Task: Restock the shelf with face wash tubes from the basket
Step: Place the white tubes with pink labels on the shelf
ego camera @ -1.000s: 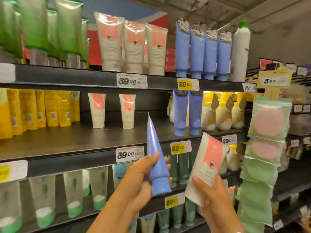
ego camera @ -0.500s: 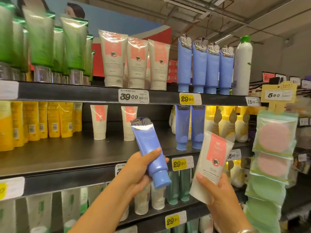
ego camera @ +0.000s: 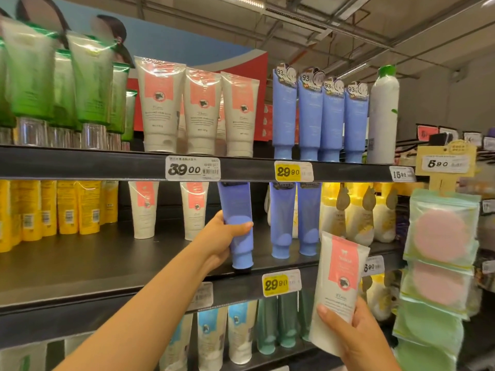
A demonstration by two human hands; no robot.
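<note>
My left hand [ego camera: 223, 238] grips a blue face wash tube [ego camera: 237, 210], cap down, upright on the front edge of the middle shelf [ego camera: 80, 266]. It stands just left of two matching blue tubes [ego camera: 293, 218]. My right hand [ego camera: 353, 332] holds a white tube with a pink label [ego camera: 336, 285], tilted, in front of the shelf edge and lower right. Two white-pink tubes [ego camera: 167, 208] stand further back on the same shelf. The basket is out of view.
The top shelf carries green tubes [ego camera: 64, 84], white-pink tubes [ego camera: 198, 108], blue tubes [ego camera: 318, 116] and a white bottle [ego camera: 381, 116]. Yellow tubes [ego camera: 53, 207] fill the middle shelf's left. Hanging sponge packs [ego camera: 439, 253] jut out at the right. Price tags line the shelf edges.
My left hand has lifted the blue tube from in front of the shelf, turned it upright and set it cap down on the middle shelf. My right hand has stayed low with the white tube.
</note>
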